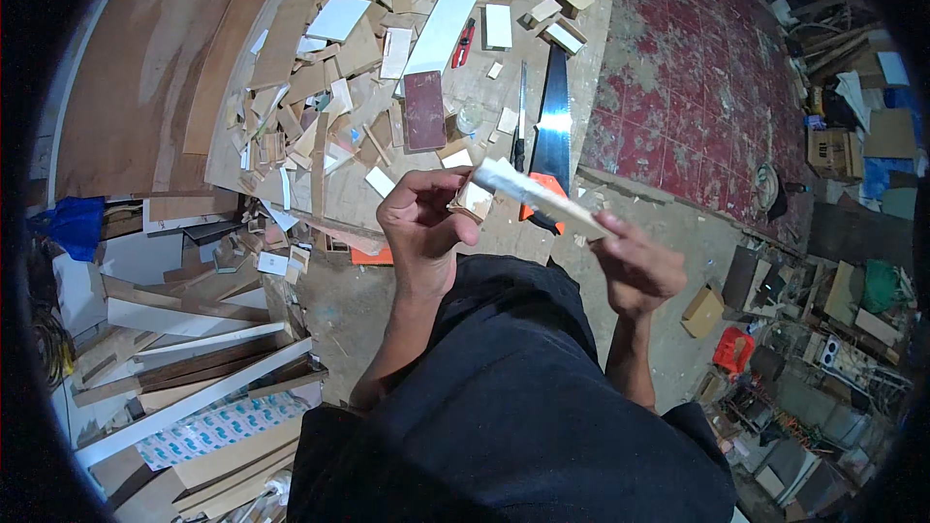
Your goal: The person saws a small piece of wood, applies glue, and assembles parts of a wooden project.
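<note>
Block [472, 201] sits pinched in my left fingers [433, 180], left of the saw [553, 121]; my right fingers [625, 234] grip a stick [557, 202]. Pressing it too hard could knock the block loose.

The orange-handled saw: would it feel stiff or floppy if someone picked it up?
The saw might bend slightly, since its long blade looks thin. Its bulky orange handle suggests weight towards that end. The blade's smooth shine hints it could slide readily if pushed.
</note>
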A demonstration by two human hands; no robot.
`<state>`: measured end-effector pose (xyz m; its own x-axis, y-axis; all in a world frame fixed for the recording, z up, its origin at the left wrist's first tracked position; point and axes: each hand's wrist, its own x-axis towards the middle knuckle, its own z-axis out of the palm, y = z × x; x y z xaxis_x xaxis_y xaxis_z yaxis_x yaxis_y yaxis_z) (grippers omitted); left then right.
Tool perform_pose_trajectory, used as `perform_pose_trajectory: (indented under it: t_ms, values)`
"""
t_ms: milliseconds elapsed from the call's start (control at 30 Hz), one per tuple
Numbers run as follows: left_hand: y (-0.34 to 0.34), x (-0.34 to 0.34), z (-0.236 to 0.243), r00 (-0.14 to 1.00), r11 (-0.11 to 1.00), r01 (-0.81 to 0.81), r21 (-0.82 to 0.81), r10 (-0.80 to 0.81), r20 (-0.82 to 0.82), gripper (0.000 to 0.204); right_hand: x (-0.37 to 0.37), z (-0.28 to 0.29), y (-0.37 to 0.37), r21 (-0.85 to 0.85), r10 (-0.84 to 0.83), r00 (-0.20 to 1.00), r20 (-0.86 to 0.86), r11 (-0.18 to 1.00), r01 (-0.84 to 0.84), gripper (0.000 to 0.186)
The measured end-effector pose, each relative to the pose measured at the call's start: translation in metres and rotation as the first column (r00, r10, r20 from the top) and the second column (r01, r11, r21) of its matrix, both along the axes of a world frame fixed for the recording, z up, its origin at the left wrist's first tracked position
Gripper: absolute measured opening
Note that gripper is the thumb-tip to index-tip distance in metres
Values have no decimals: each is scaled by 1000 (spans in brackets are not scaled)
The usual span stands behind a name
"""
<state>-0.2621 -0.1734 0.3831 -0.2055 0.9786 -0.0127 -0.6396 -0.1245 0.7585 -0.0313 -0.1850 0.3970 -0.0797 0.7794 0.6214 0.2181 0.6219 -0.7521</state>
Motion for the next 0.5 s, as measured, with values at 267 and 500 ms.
perform_pose_trajectory:
  t_ms: [267,500]
  values:
    - [-4,-4,-6,998,996,-21,-88,27,58,55,-2,11,-14,139,-44,980,193,990,17,7]
    - [-13,-6,-7,993,998,59,2,-59,98,56,-13,18,-15,158,-42,980,192,987,11,7]
